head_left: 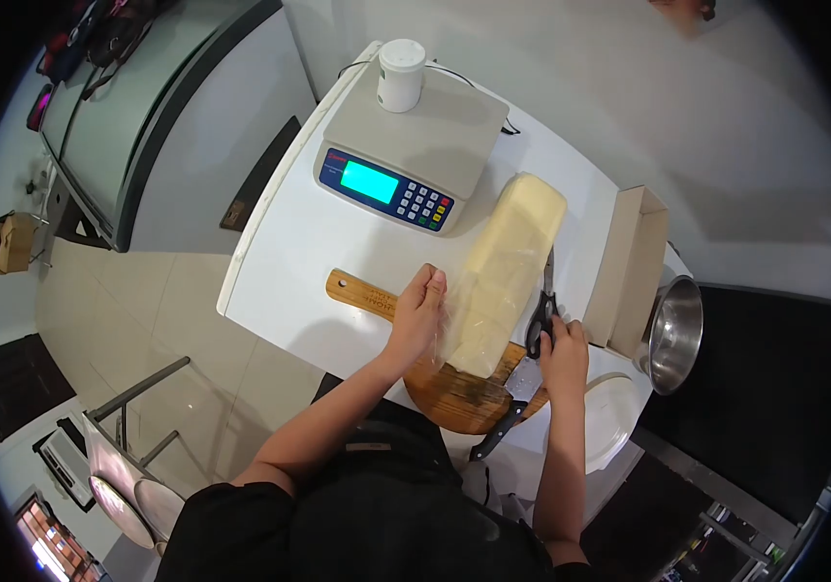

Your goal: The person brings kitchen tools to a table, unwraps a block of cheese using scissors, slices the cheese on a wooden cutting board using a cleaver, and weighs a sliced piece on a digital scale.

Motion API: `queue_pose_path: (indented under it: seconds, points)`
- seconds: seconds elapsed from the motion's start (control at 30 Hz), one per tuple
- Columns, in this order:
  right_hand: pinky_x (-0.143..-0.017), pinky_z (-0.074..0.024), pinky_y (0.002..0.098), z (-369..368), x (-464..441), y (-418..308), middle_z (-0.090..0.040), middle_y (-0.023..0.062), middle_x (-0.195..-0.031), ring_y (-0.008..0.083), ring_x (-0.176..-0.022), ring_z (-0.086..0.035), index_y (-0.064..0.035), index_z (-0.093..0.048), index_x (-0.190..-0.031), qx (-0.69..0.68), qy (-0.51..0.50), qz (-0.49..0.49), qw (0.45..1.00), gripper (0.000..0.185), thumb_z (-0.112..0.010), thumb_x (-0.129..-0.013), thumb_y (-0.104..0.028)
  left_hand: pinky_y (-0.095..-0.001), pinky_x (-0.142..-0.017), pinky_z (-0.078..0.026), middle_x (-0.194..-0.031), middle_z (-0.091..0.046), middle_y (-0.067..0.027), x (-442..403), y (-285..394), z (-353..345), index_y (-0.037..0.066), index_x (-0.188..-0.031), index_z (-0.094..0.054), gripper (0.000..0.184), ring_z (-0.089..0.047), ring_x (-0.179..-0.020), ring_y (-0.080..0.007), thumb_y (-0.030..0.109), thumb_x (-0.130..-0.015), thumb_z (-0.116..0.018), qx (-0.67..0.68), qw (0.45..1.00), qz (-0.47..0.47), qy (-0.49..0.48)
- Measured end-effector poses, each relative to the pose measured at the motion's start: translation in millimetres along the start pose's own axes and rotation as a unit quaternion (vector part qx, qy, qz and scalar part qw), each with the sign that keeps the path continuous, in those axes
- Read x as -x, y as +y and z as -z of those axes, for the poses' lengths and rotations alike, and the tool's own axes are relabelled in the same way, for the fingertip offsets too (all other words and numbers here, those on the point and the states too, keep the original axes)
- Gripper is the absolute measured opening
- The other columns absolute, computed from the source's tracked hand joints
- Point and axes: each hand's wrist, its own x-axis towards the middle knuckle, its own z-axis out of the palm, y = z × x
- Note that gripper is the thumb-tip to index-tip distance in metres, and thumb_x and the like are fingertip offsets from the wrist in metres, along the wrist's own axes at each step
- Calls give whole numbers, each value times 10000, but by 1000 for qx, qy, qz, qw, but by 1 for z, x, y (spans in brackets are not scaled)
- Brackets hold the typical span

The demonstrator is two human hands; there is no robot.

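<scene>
A long pale-yellow block, like butter or cheese (505, 262), lies lengthwise on the table in clear plastic wrap (447, 315). Its near end rests on a round wooden cutting board (454, 403) with a handle. At the block's left side, my left hand (419, 312) is closed, pinching the loose wrap. My right hand (565, 361) is on the right, its thumb and fingers closed at the black handles of scissors (540, 325). The scissors' blades point away, beside the block. Below, a black-handled knife (501, 427) with a wide blade lies across the board's right part.
Behind the block stands a digital scale (425, 136) with a lit display and a white cup (402, 76) on it. To the right are an open cardboard box (629, 267), a metal bowl (675, 335) and a white plate (611, 422) near the table edge.
</scene>
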Motion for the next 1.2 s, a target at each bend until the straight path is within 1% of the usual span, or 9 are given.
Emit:
queue_pose_path:
  seconds: [0.1,0.17,0.3,0.37,0.47,0.63,0.77,1.0,1.2]
  points:
    - [-751,-463,396,17,-17,-10,-561,190,-909,347,-844,-571,-2,-543,-1200,30,-28,-20,999,439,-621,-821,-208,-182,-480,-281,-664,-343,64,2,1,-10,110,-780,-412,280,-308,-541,-30,294,-990,-400,47,999,9,2]
    - [-812,-464,375,34,-40,-43,-578,223,-1003,324,-931,-592,2,-449,-1296,-126,-7,-140,982,628,-649,-809,-340,-189,-485,-291,-664,-349,60,1,1,-8,108,-784,-417,276,-318,-545,-35,291,-990,-400,25,1000,-2,-7]
    - [-945,-423,398,-26,-100,-87,-367,359,-1281,435,-1145,-472,-33,37,-1443,-155,-85,-180,968,1234,-715,-639,-591,-208,-503,-320,-665,-365,50,2,5,-1,101,-798,-429,265,-346,-558,-49,280,-991,-397,-79,995,-48,-36]
    - [-980,-395,410,3,-117,-140,-223,394,-1347,470,-1190,-408,-57,141,-1427,-67,-162,-303,937,1344,-739,-572,-606,-220,-519,-336,-667,-373,47,-1,10,-2,96,-806,-436,259,-360,-568,-55,272,-992,-395,-191,973,-115,-59]
    - [-954,-415,411,-11,-142,-130,-184,418,-1328,471,-1157,-439,-82,171,-1422,-67,-135,-302,941,1357,-767,-560,-548,-222,-522,-329,-659,-371,47,-20,15,0,95,-805,-438,256,-352,-568,-58,263,-992,-392,-142,982,-89,-90]
    - [-947,-421,416,0,-127,-113,-259,357,-1334,416,-1152,-465,-120,151,-1436,-140,-116,-312,933,1308,-768,-583,-497,-205,-519,-298,-643,-358,53,-14,7,-11,100,-802,-444,248,-322,-564,-55,249,-993,-390,16,988,-50,-147]
    - [-958,-413,375,0,-115,-65,-348,256,-1346,351,-1177,-453,-48,9,-1446,-459,-68,-206,861,1122,-724,-673,-400,-190,-505,-262,-633,-341,60,-7,39,-43,113,-800,-447,248,-290,-560,-42,257,-993,-391,126,963,68,-228]
    - [-878,-467,374,3,-62,-52,-523,160,-1192,269,-1078,-533,-11,-362,-1316,-848,-16,-210,486,703,-634,-760,-344,-184,-487,-238,-631,-332,72,20,104,-66,130,-812,-445,247,-271,-543,-24,302,-985,-409,76,937,142,-309]
    - [-856,-478,354,9,-31,-50,-546,153,-1155,251,-1035,-558,-28,-426,-1282,-890,-73,-155,422,663,-609,-766,-403,-198,-446,-215,-617,-324,73,42,131,-77,135,-819,-444,239,-243,-489,-35,314,-977,-425,70,922,230,-304]
